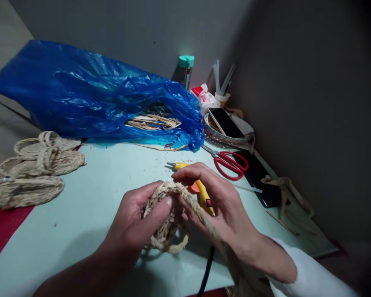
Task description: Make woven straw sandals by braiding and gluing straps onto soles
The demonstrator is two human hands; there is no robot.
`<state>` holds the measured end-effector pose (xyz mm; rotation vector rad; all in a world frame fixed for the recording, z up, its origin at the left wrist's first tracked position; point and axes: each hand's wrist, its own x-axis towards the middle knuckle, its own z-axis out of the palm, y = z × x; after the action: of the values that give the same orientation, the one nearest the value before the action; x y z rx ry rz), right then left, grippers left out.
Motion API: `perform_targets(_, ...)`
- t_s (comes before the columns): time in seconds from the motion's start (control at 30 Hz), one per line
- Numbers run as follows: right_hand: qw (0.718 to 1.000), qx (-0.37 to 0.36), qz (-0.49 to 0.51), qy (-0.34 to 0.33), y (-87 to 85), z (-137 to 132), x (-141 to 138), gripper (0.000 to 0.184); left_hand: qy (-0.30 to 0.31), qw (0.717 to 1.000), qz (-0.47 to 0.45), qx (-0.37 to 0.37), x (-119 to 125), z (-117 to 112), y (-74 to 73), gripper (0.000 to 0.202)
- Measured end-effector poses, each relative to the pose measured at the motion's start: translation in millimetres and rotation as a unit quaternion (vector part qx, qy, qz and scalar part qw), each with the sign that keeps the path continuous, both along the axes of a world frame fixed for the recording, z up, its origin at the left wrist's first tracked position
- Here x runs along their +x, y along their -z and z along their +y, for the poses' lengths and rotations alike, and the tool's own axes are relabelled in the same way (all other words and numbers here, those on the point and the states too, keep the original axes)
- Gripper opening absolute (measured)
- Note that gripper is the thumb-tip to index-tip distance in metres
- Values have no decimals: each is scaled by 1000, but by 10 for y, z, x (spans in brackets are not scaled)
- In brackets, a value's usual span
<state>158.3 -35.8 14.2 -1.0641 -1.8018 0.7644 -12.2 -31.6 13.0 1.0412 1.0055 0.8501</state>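
In my left hand is a small coiled piece of braided straw, gripped with the thumb at its top rim. A loop of the same cord hangs at its lower right. From the rim a long straw braid runs down to the right, across my right hand. That hand's fingers bend around the braid close to the rim; its fingertips are partly hidden. Behind the right hand lies a yellow glue gun with an orange trigger, its nozzle pointing left and its body partly covered.
A blue plastic bag of straw spans the back. Straw slippers lie left. Red-handled scissors, a black phone and a basket bearing another phone are right. A black cord crosses the front.
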Motion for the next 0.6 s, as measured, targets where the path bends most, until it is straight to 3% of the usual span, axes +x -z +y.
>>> perform_targets(0.27, 1000, -2, -11, -20, -51, 17, 19, 10, 0, 997, 57, 51, -1, 4, 21, 16)
perform_targets(0.6, 995, -75, 4, -68, -148, 98, 137, 12, 35, 996, 69, 51, -11, 4, 65, 24)
